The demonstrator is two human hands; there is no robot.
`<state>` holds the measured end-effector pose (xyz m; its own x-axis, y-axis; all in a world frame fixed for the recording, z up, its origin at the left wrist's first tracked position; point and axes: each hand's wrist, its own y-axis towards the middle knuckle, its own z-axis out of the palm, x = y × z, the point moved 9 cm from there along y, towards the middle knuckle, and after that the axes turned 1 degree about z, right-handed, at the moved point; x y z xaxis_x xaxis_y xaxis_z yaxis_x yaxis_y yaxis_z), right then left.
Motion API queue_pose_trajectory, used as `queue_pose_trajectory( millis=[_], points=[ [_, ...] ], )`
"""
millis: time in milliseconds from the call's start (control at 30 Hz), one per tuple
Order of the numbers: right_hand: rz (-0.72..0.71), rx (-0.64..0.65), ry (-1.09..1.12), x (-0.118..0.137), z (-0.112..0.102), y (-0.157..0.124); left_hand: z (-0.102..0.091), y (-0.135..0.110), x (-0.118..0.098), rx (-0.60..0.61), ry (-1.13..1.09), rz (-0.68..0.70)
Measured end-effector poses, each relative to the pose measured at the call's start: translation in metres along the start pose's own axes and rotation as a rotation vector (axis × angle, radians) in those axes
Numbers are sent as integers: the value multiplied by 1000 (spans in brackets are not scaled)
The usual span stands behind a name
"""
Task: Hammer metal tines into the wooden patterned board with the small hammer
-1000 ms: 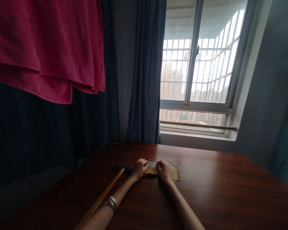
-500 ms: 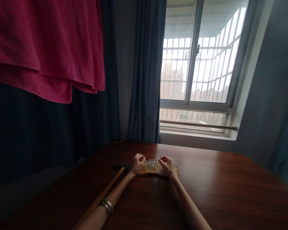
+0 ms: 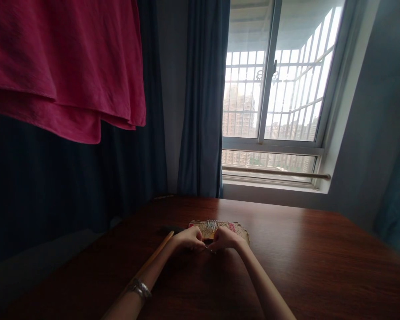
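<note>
A flat, pale, speckled piece (image 3: 243, 231) with reddish patches and a wavy front edge lies on the table. Near its far edge a row of several slim silver nail-like pieces (image 3: 212, 223) stands up. My left hand (image 3: 190, 238) is closed just in front of its left part, fingertips pinched. My right hand (image 3: 225, 239) is closed too, knuckles bent, close beside the left. Between the fingertips shows a thin shiny wire-like piece (image 3: 210, 250), too small to name. The hands hide much of the speckled piece's front.
On the left, a hammer-like tool with a long wooden handle (image 3: 158, 253) lies partly under my left forearm. The dark brown wooden table (image 3: 306, 258) reaches toward a window (image 3: 270, 111). Blue curtains (image 3: 202, 111) and a pink towel (image 3: 70, 66) hang at the left.
Both hands have come down toward me and closer together, from above the speckled piece to its front edge. The thin rod upright at my right fingertips is no longer seen there.
</note>
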<state>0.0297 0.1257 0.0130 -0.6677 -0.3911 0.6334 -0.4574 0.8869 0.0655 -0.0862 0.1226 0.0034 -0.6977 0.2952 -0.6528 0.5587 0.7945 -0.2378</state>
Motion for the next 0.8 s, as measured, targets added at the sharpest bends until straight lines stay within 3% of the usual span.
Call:
queue_pose_trajectory(
  millis=[67,167,267,467,800],
  points=[
    [24,-93,-27,-4,-14,1,-16,3,-4,-162,21,46],
    [77,-314,-68,-12,-39,3,-45,5,-7,-507,21,127],
    [130,-512,-88,-19,-50,3,-52,14,1,-695,-38,162],
    [165,-624,-84,-30,-33,3,-37,34,14,-793,12,154],
    [207,-668,-55,-32,-24,-1,-37,28,10,-864,92,70]
  ],
)
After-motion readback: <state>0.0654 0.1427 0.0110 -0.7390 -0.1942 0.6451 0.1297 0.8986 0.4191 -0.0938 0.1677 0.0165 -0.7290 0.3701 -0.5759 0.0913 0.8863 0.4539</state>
